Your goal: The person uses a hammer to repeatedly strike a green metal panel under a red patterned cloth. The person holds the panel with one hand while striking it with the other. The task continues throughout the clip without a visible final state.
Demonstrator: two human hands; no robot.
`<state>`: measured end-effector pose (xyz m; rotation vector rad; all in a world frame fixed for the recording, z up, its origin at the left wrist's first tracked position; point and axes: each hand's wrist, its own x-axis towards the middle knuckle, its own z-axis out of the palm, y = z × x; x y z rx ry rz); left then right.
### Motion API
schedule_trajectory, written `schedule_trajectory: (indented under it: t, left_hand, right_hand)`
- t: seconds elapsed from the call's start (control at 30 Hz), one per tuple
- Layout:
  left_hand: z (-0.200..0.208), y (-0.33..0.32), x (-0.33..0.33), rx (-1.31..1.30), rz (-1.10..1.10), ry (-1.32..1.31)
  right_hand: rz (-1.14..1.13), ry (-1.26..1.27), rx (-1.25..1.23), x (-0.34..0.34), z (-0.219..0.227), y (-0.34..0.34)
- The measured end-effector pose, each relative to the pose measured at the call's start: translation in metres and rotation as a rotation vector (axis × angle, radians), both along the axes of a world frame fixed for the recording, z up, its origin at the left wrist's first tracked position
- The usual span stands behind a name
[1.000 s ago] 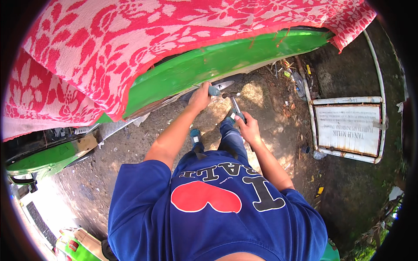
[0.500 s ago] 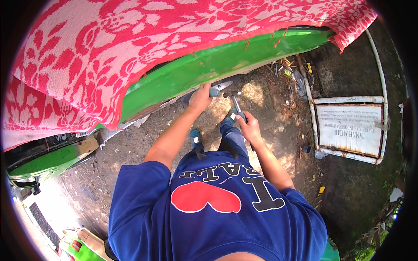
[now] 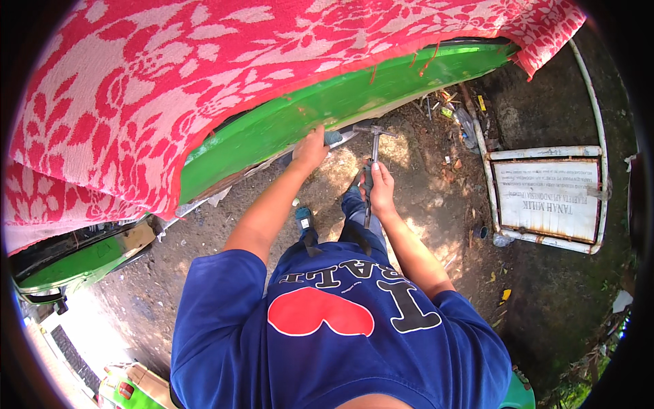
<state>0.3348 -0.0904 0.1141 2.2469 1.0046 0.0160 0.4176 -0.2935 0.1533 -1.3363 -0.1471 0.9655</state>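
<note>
My right hand (image 3: 382,187) is closed round the dark grip of a hammer (image 3: 375,144). The hammer's metal head points away from me, to the right of my left hand and apart from it. Beside the lower edge of a green vehicle panel (image 3: 272,134), my left hand (image 3: 311,151) is closed round a tool with a blunt blue-grey handle end (image 3: 332,138). The rest of that tool is hidden by the fingers and the panel's edge, so its kind does not show.
A red and pink floral cloth (image 3: 170,82) drapes over the green vehicle. A white metal-framed sign (image 3: 545,198) lies at the right. Litter and a clear plastic bag (image 3: 467,128) lie on the dirt ground (image 3: 436,191). Another green vehicle part (image 3: 82,262) is at the left.
My right hand has moved slightly left and up with the hammer, whose head is now farther from me. My left hand has shifted a little left and keeps its grip on the blunt-handled tool.
</note>
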Motion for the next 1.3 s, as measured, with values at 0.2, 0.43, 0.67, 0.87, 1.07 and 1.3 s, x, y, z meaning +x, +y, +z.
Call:
schedule_trajectory:
  t: [0.2,0.43,0.67,0.87,1.07,1.3]
  left_hand:
    - [-0.025,0.013,-0.026,-0.007,0.025,0.143]
    - [-0.01,-0.007,-0.034,0.006,-0.034,0.065]
    - [-0.001,-0.016,-0.029,0.142,-0.164,-0.007]
    - [-0.004,-0.019,-0.033,0.164,-0.154,-0.061]
    - [-0.002,-0.01,-0.042,0.085,-0.13,-0.068]
    - [0.007,-0.01,-0.048,-0.072,-0.025,-0.003]
  right_hand:
    - [0.255,-0.091,-0.256,0.006,-0.011,0.025]
    - [0.084,0.066,-0.138,0.004,-0.012,0.004]
    - [0.108,0.043,-0.189,0.003,0.001,-0.013]
    - [0.079,0.019,-0.208,0.001,0.003,-0.019]
    - [0.067,0.008,-0.226,-0.004,0.005,-0.021]
    - [0.076,-0.013,-0.22,-0.011,0.01,-0.022]
